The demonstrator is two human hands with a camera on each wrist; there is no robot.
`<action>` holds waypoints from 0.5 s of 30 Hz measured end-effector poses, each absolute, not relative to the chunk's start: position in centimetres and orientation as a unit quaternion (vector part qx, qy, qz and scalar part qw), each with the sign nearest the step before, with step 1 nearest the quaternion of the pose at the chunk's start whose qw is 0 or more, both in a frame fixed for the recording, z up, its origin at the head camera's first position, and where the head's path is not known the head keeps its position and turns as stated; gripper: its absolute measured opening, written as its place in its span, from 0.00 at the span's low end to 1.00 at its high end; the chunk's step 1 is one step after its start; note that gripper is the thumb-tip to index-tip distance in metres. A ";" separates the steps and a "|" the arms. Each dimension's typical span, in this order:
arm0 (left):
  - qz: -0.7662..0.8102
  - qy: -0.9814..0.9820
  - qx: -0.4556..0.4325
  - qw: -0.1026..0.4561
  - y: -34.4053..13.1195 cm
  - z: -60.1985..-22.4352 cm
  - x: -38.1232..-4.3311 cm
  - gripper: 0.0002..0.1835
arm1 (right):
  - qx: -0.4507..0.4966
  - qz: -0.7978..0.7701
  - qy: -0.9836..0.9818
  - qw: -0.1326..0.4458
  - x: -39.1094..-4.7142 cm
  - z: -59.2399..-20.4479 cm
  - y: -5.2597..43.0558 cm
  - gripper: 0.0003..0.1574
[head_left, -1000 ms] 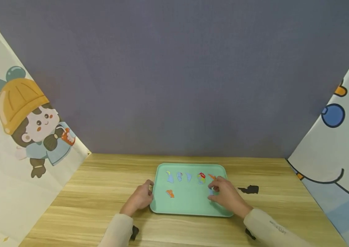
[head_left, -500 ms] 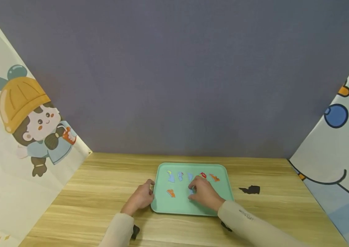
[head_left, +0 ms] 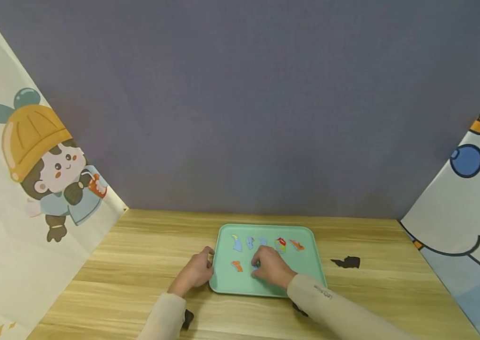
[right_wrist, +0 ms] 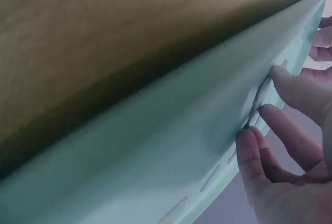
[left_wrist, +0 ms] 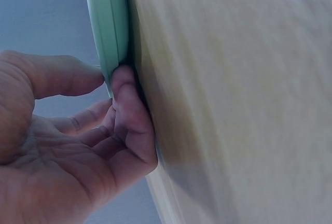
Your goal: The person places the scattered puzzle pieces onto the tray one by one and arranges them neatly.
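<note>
My left hand (head_left: 195, 271) grips the left edge of a mint-green tray (head_left: 240, 285). In the left wrist view its thumb lies against the rim and curled fingers reach under the edge. Over the tray's middle, my right hand (head_left: 271, 267) pinches a small light-blue puzzle piece (head_left: 255, 267), mostly hidden by the fingers. In the right wrist view this thin piece (right_wrist: 257, 102) sits between thumb and fingertips, close to the tray surface. An orange puzzle piece (head_left: 237, 266) lies just left of it.
Along the tray's back lie several flat pieces, among them a blue-and-yellow one (head_left: 237, 243), a red-and-yellow one (head_left: 281, 244) and an orange one (head_left: 297, 244). A ragged black patch (head_left: 347, 262) is on the wooden table (head_left: 375, 288) to the right. A grey panel (head_left: 240, 118) rises behind.
My right hand has moved left across the tray with the light-blue puzzle piece, from the right side to near the lower orange piece. The left hand stays at the tray's edge.
</note>
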State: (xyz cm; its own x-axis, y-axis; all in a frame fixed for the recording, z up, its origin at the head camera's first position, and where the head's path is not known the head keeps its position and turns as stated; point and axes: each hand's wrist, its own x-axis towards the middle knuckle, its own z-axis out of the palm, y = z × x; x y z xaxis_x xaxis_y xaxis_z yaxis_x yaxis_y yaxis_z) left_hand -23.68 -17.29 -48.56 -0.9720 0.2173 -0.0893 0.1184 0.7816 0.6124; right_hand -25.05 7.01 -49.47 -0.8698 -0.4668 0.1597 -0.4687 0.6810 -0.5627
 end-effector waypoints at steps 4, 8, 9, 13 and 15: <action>0.317 0.941 0.088 0.078 -17.2 -48.4 -23.6 0.22 | 0.261 0.306 -0.915 -0.005 -24.9 -49.4 7.3 0.15; 0.319 0.940 0.087 0.081 -17.1 -48.4 -23.6 0.23 | 0.274 0.313 -0.909 0.009 -24.9 -49.2 7.9 0.16; 0.319 0.940 0.086 0.081 -17.2 -48.4 -23.6 0.23 | 0.277 0.318 -0.907 0.012 -24.9 -49.0 8.2 0.16; 0.320 0.940 0.084 0.082 -17.2 -48.3 -23.5 0.23 | 0.271 0.328 -0.905 0.021 -25.0 -48.4 9.2 0.16; 0.321 0.940 0.082 0.083 -17.2 -48.3 -23.5 0.23 | 0.260 0.331 -0.907 0.021 -24.9 -48.0 9.8 0.16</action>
